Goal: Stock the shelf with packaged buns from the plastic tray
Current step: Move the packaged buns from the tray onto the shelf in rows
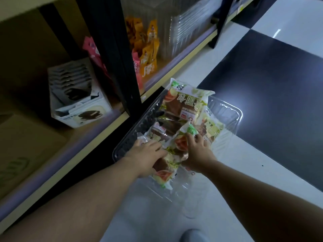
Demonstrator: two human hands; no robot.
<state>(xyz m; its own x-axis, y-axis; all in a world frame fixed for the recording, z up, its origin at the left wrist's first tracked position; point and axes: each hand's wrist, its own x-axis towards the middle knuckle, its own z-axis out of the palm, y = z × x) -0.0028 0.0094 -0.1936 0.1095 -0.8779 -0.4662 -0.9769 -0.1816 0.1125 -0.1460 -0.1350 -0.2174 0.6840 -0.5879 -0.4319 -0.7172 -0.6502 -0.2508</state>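
A clear plastic tray (229, 112) lies on the floor beside the low shelf (73, 142). It holds several packaged buns in green-and-white wrappers showing brown bread. The largest pack (185, 100) lies at the tray's far end. My left hand (148, 156) rests on a near pack (166, 170), fingers curled around its edge. My right hand (197, 154) grips the top of another pack (183, 137) in the tray's middle, lifting its end. Both forearms reach in from the bottom of the view.
On the shelf stands a white display box of dark sandwich biscuits (76, 98). A black upright post (118, 55) divides the shelf. Orange and pink snack bags (146, 53) and stacked clear containers (188, 28) fill the bay beyond. The floor has white and black tiles (272, 95).
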